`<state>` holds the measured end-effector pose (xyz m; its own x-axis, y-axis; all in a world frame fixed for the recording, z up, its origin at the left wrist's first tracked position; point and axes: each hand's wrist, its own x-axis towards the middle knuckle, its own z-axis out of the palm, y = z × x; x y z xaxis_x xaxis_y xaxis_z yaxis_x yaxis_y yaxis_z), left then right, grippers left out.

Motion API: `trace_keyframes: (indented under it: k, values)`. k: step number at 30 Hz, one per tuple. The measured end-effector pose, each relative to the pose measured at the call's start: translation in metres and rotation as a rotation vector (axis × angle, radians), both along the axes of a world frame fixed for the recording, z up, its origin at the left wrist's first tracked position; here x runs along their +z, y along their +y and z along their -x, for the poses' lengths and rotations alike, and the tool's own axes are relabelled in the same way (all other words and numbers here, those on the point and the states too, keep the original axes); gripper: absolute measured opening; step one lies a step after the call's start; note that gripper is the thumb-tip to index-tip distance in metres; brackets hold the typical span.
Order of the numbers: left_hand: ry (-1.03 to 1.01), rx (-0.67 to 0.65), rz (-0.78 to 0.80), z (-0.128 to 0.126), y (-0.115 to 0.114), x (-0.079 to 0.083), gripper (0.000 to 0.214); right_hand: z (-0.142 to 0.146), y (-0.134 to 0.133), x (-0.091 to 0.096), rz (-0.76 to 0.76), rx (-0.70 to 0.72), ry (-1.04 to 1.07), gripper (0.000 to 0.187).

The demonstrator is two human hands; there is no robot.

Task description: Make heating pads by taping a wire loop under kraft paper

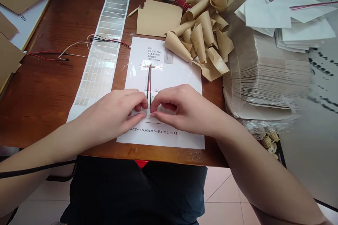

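Note:
A red and black wire pair (149,81) lies upright along a printed white spec sheet (182,77), its top end held under a strip of tape. My left hand (116,110) and my right hand (176,107) come together at the wires' lower part, fingertips curled in and pinching there. A thin pale strip shows by my right fingertips. The hands hide the lowest part of the sheet's drawing and the wire ends.
The sheet rests on a wooden table (44,88), beside a long label strip (105,31) and loose wires (79,51). Curled kraft paper (200,38) lies beyond it. To the right stand a tall paper stack (264,74) and white sheets (285,17).

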<state>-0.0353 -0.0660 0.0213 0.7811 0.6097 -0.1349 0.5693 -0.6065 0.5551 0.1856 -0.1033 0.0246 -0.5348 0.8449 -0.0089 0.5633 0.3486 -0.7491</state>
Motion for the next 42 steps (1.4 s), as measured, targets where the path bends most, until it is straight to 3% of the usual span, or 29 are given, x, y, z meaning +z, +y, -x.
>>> trace_keyframes:
  k: [12,27,36,42]
  values:
    - [-0.153,-0.139,-0.133,0.006,0.001,-0.012,0.016,0.001,0.000,0.003,0.036,0.012,0.002,0.010]
    - [-0.238,-0.173,-0.208,0.010,0.000,-0.017,0.020,-0.002,0.002,0.002,0.076,0.008,-0.033,0.009]
    - [-0.231,-0.157,-0.164,0.011,0.000,-0.015,0.021,-0.002,0.002,0.002,0.070,0.021,-0.033,0.011]
    - [-0.217,-0.200,-0.249,0.013,0.000,-0.019,0.023,-0.001,0.002,0.002,0.087,0.042,-0.048,0.010]
